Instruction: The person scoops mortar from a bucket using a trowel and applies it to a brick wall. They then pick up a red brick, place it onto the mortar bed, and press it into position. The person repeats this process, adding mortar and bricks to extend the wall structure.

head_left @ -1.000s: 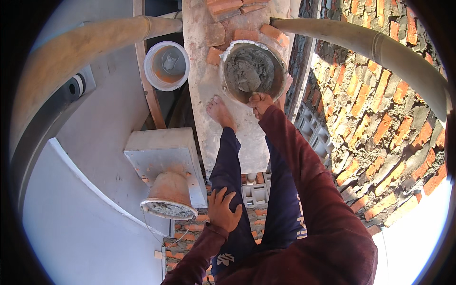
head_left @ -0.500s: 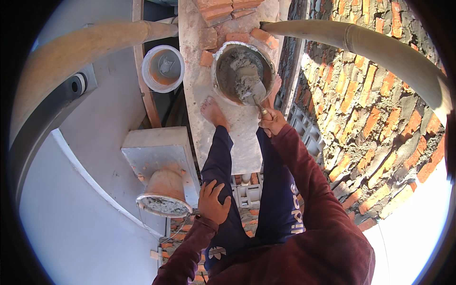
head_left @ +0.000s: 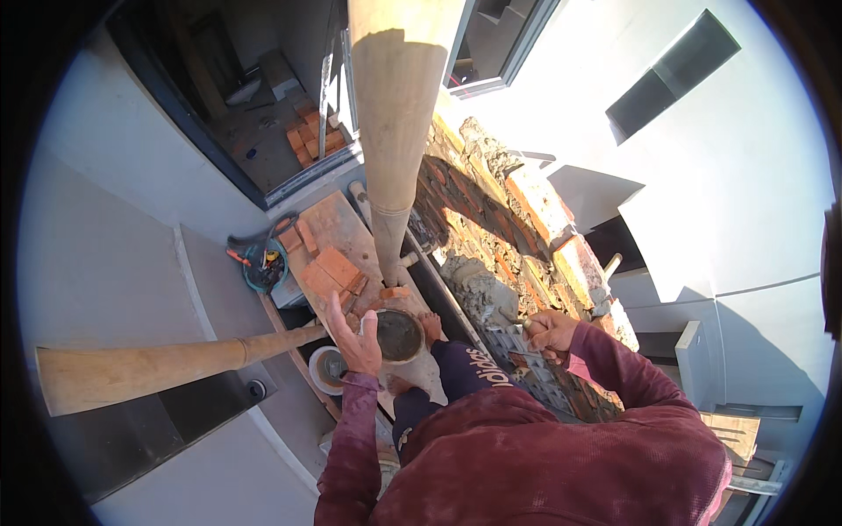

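Sunlit brickwork (head_left: 524,254) flanks you; the grip of your right hand (head_left: 553,333) wraps a trowel (head_left: 527,324), your empty left hand (head_left: 358,347) spread near a bucket (head_left: 399,337).

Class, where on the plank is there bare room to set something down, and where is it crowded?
Bare: on the plank, the far strip between the orange bricks and upright bamboo pole; a smaller patch between the mortar bucket and dark trousers. Crowded: around the bucket, with bricks and a bare foot close.
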Motion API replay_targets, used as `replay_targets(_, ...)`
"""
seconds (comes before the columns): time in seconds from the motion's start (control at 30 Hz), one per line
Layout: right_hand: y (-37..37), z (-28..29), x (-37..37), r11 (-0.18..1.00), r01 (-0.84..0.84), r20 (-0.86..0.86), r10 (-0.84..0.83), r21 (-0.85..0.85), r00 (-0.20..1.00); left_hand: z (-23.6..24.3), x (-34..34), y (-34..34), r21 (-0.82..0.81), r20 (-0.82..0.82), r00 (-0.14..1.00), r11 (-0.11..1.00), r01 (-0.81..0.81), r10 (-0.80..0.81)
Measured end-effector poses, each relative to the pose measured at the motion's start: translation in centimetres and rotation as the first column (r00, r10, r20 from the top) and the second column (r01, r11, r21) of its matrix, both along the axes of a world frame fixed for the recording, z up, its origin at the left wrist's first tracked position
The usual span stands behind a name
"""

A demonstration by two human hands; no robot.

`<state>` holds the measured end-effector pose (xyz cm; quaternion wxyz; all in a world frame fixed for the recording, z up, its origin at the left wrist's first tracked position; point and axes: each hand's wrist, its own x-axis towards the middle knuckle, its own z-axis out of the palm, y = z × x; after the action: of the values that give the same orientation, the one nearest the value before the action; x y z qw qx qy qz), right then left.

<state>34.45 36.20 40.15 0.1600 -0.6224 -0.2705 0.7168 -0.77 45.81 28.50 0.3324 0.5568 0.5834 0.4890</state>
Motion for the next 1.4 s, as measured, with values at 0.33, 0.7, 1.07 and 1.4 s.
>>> replay_targets(0.33,13.5,6.4,13.2,0.893,0.222,-0.085,-0.205,0.393,0.975,21.8,9.4,13.7,0.376,0.057,0.992,0.923,0.086,-0.116)
replay_targets(0.7,39.0,-5.1,18.5,0.874,-0.355,0.663,0.052,0.332,0.747,18.1,9.3,14.5,0.462,-0.029,0.999,0.887,0.028,-0.016)
replay_targets(1.07,42.3,-6.8,18.3,0.627,-0.698,0.866,0.071,0.346,0.494,18.3,9.3,14.8,0.509,-0.204,0.974,0.861,0.024,0.093)
replay_targets(1.4,42.2,-9.6,17.4,0.973,-0.016,0.323,-0.061,0.231,0.945,18.5,8.7,14.6,0.462,-0.159,0.986,0.886,0.037,0.042)
